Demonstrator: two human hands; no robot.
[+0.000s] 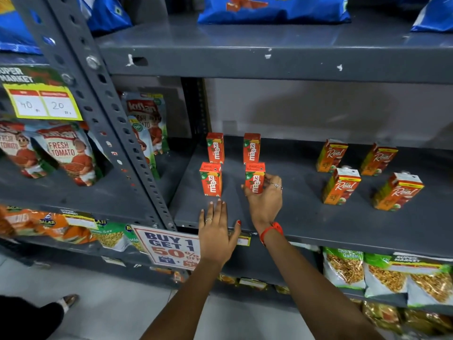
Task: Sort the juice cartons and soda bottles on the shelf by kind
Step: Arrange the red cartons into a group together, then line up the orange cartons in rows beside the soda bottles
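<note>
Nearest, the left hand (215,231) lies flat, its grip holding nothing, on the grey metal shelf (318,224). Beyond it, the right hand (266,197) wraps the front-right small red Maaza juice carton (255,177), probably light and stiff; flat sides suit pinching.
</note>
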